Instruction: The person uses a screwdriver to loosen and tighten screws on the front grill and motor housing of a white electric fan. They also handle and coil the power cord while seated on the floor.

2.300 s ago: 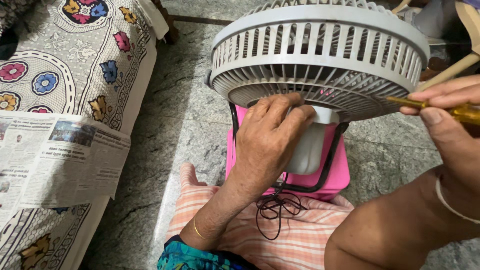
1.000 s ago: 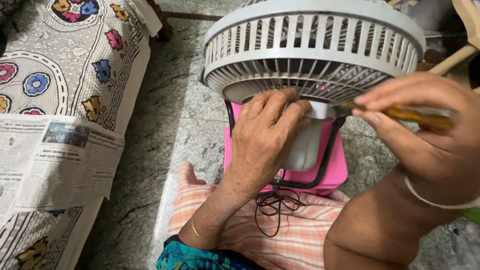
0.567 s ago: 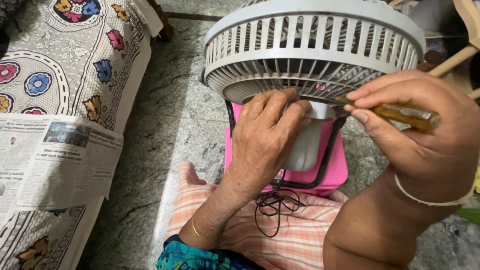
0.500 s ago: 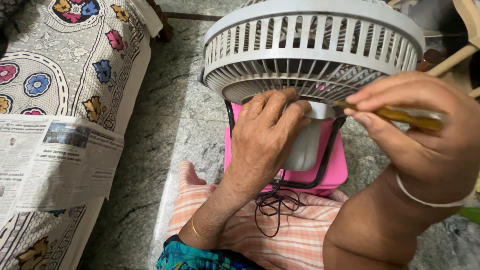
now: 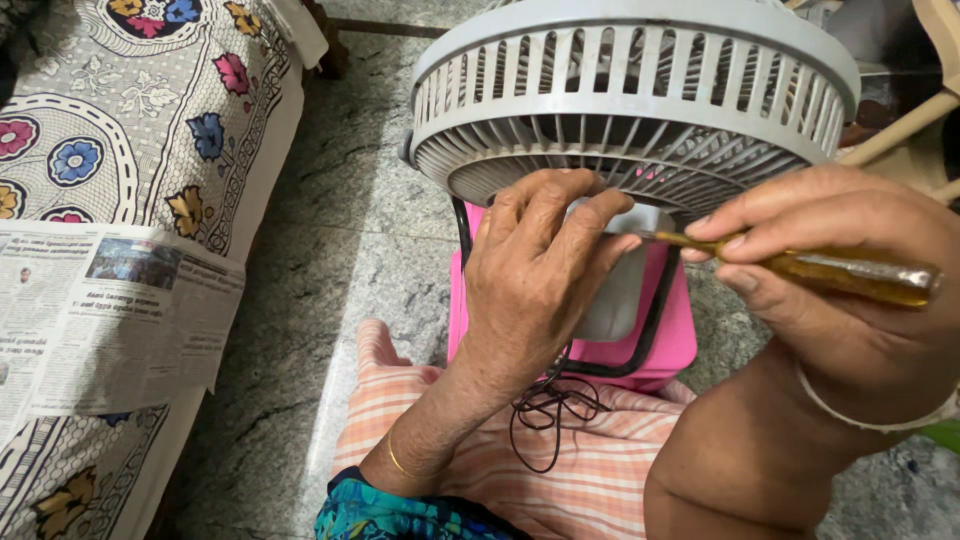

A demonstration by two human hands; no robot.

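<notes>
My left hand [image 5: 535,275] lay over the back of the grey table fan [image 5: 635,100], fingers curled together against the pale motor housing [image 5: 615,295] just under the rear grille, bracing it. My right hand [image 5: 835,275] held a screwdriver [image 5: 800,265] with a clear amber handle, thumb and fingers clamped round the handle and the shaft, its thin metal tip running leftward to meet my left fingertips at the housing. I could not see the screw head itself; my left fingers hid it.

The fan stood tilted forward on its black wire stand [image 5: 655,320], which rested on a pink plastic stool [image 5: 670,345] on the grey stone floor [image 5: 330,250], close against my knee in its orange striped cloth [image 5: 570,470]. The black cord [image 5: 550,410] lay bunched over that cloth.

To do this well, I judged that the tip had to seat square in the slot before any turn, with the shaft in line with the screw and not slanted as my wrist tended to hold it. My left hand needed to press the housing firmly, since the fan sat on a light stool and could rock. A slipped tip might have scored the plastic or jabbed my guiding fingers. To my left, a newspaper [image 5: 100,320] lay on the flowered bedsheet [image 5: 150,110].
</notes>
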